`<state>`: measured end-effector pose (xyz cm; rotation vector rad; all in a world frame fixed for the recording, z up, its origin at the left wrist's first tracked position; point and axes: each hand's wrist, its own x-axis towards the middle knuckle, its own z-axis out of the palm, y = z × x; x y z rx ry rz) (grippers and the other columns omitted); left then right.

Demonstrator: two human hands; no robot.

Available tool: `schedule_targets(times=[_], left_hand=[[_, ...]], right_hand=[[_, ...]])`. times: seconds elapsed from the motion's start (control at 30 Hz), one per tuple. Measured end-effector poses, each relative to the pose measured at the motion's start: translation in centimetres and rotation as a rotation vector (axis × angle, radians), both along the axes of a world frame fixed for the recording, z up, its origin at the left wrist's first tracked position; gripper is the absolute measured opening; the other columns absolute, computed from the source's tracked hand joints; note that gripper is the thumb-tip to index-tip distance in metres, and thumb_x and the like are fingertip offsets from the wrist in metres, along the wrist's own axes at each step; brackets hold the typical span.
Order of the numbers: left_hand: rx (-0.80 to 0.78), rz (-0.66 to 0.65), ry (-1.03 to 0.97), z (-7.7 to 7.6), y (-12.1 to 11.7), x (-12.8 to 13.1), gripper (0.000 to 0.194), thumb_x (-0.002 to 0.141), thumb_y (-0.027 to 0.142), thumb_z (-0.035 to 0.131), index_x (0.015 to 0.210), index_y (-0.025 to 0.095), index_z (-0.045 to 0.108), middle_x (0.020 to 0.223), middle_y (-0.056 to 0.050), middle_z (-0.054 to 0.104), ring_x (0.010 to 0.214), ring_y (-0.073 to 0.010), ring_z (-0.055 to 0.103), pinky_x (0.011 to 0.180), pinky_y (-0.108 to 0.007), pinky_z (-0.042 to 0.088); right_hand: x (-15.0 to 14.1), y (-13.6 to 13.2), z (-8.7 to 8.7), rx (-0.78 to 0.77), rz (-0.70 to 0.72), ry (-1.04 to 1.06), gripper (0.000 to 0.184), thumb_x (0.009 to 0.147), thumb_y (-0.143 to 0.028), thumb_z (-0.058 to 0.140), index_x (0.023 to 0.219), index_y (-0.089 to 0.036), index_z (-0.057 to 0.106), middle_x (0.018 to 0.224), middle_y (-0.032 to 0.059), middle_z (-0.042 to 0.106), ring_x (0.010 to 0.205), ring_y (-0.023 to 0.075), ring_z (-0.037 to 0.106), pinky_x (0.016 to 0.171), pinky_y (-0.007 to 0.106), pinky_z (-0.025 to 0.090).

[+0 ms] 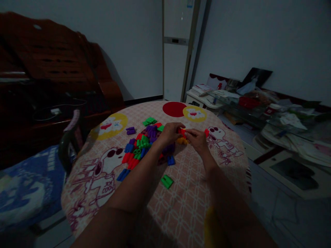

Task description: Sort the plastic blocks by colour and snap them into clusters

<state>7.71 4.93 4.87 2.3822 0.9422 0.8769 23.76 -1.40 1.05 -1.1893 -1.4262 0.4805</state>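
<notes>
Over the far middle of a round table with a pink cartoon-print cloth [181, 206], my left hand [169, 132] and my right hand [197, 139] meet. Both pinch a small red plastic piece [182, 131] between their fingertips. An orange piece [181, 140] lies just under them, and another red piece [206, 132] lies past my right hand. A pile of red, green, blue and purple plastic pieces [141, 146] lies to the left of my left hand. A single green piece [167, 181] lies between my forearms.
A dark wooden sofa [51, 69] stands at the left with a blue cushion [28, 186] in front. A black chair back [69, 141] touches the table's left edge. A white appliance [176, 51] stands behind, and a cluttered low table [253, 103] at the right.
</notes>
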Motion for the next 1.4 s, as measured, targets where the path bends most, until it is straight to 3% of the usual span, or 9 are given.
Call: schedule_targets(times=[0.13,0.37,0.5,0.63,0.7,0.93,1.13,1.3,1.4], left_hand=[[-0.031,-0.014,-0.047,-0.8,-0.2,0.7,0.043,0.073,0.008,0.070,0.115,0.017,0.073,0.085,-0.003,0.075,0.076,-0.0149,0.069,0.074,-0.025,0.055],[-0.057,-0.022,-0.149,-1.4,-0.7,1.8,0.049,0.075,0.004,0.067,0.122,0.017,0.069,0.094,-0.006,0.077,0.084,-0.0159,0.072,0.079,-0.027,0.058],[-0.053,0.045,-0.306,-0.2,0.3,0.0,0.044,0.079,0.011,0.066,0.122,0.016,0.069,0.108,-0.010,0.076,0.091,-0.0171,0.072,0.078,-0.028,0.060],[-0.032,0.204,-0.395,1.1,2.0,-3.3,0.032,0.079,0.018,0.065,0.111,0.015,0.073,0.101,-0.008,0.077,0.090,-0.0188,0.072,0.082,-0.032,0.061],[-0.039,0.261,-0.424,1.3,2.7,-4.6,0.031,0.079,0.021,0.064,0.108,0.015,0.074,0.097,-0.007,0.077,0.088,-0.0192,0.072,0.082,-0.033,0.061],[-0.085,0.381,-0.471,1.5,3.6,-7.3,0.032,0.077,0.026,0.064,0.105,0.015,0.075,0.091,-0.007,0.077,0.080,-0.0201,0.071,0.073,-0.032,0.061],[-0.033,0.616,-0.327,1.2,4.8,-10.0,0.033,0.079,0.026,0.061,0.107,0.015,0.074,0.095,-0.007,0.076,0.087,-0.0213,0.072,0.083,-0.033,0.058],[0.034,0.753,-0.099,-0.3,5.9,-11.1,0.033,0.082,0.021,0.055,0.110,0.016,0.072,0.104,-0.011,0.076,0.102,-0.0267,0.070,0.099,-0.041,0.052],[0.023,0.715,0.011,-1.8,6.5,-10.4,0.035,0.087,0.018,0.049,0.113,0.015,0.071,0.113,-0.013,0.075,0.111,-0.0284,0.067,0.103,-0.042,0.049]], right_hand=[[1.3,-0.3,0.6,-0.065,0.022,-0.035,0.020,0.073,-0.039,0.072,0.077,-0.019,0.074,0.074,0.0022,0.072,0.069,0.0185,0.067,0.064,0.030,0.054],[2.2,-0.3,0.9,-0.034,-0.039,-0.120,0.012,0.068,-0.031,0.068,0.069,-0.019,0.064,0.062,-0.0027,0.062,0.057,0.0127,0.057,0.056,0.025,0.045],[5.1,0.2,0.3,0.036,-0.349,-0.038,0.011,0.067,-0.030,0.065,0.069,-0.019,0.062,0.062,-0.0024,0.062,0.058,0.0144,0.058,0.057,0.026,0.046],[8.6,0.2,-0.7,0.034,-0.756,-0.057,0.007,0.067,-0.028,0.060,0.068,-0.020,0.059,0.063,-0.0003,0.063,0.061,0.0173,0.059,0.062,0.029,0.048],[9.6,0.2,-1.3,0.018,-0.863,-0.129,0.006,0.068,-0.027,0.059,0.068,-0.021,0.058,0.066,0.0020,0.066,0.064,0.0185,0.060,0.065,0.030,0.047],[10.5,1.1,-3.2,-0.100,-0.886,-0.261,0.006,0.072,-0.027,0.056,0.070,-0.022,0.058,0.072,0.0061,0.068,0.070,0.0215,0.060,0.071,0.033,0.045],[11.0,1.8,-3.7,-0.186,-0.817,-0.299,0.008,0.069,-0.026,0.056,0.068,-0.021,0.062,0.071,0.0072,0.069,0.072,0.0226,0.060,0.072,0.033,0.045],[11.0,1.5,-3.7,-0.194,-0.835,-0.273,0.010,0.065,-0.021,0.054,0.066,-0.020,0.064,0.070,0.0069,0.069,0.069,0.0229,0.060,0.071,0.034,0.045],[10.7,1.1,-3.6,-0.142,-0.895,-0.214,0.011,0.064,-0.020,0.053,0.066,-0.021,0.064,0.067,0.0052,0.067,0.067,0.0216,0.059,0.068,0.032,0.044]])
